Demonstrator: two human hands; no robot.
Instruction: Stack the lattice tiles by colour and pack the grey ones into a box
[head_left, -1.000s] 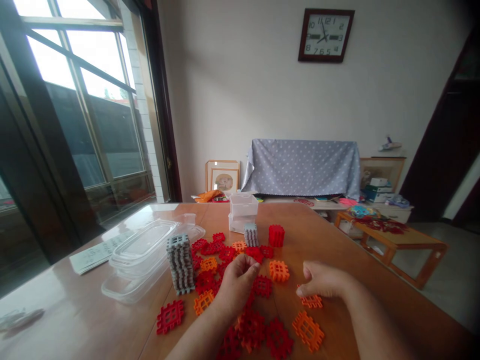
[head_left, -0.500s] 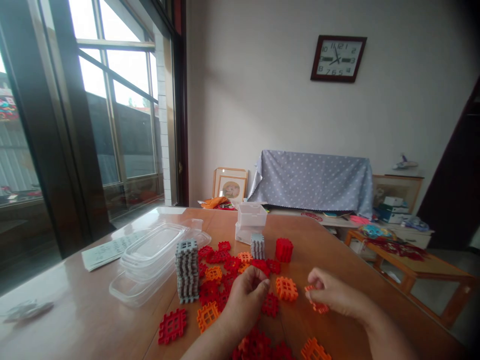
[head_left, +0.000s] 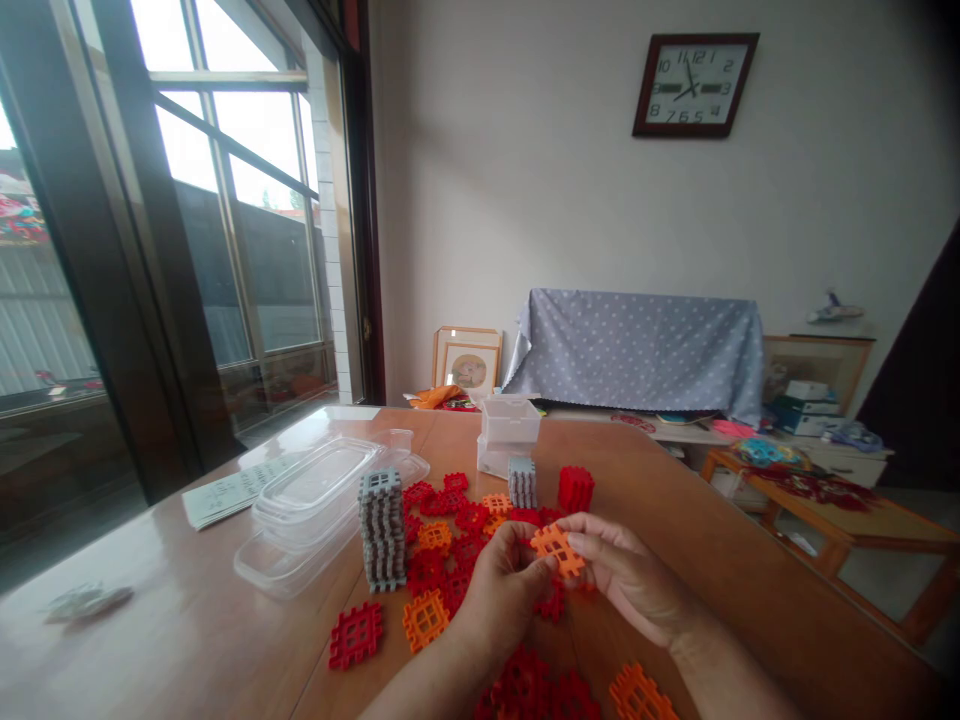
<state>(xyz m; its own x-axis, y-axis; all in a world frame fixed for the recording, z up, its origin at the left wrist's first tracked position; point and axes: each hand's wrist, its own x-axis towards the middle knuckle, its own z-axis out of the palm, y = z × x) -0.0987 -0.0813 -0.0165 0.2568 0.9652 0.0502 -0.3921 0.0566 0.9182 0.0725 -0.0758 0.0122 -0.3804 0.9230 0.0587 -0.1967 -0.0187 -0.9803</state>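
Note:
An orange square lattice piece [head_left: 557, 551] is held up between my two hands above the table. My left hand [head_left: 504, 585] pinches its left edge, and my right hand [head_left: 626, 570] grips its right edge. Under and around my hands lie scattered red pieces [head_left: 426, 571] and orange pieces [head_left: 426, 621]. A tall stack of grey pieces [head_left: 382, 530] stands left of my left hand. Farther back are a shorter grey stack [head_left: 523, 484] and a red stack [head_left: 576, 489]. Another orange piece [head_left: 642, 692] lies near the front edge of the view.
Clear plastic lids and trays [head_left: 315, 500] lie at the left beside a paper booklet [head_left: 232, 492]. Clear boxes [head_left: 510, 422] stand at the back of the brown table [head_left: 720, 560]. A small plastic packet [head_left: 88, 602] rests at far left.
My right hand has moved left to meet my left hand, bringing an orange piece up between them. The view has shifted slightly.

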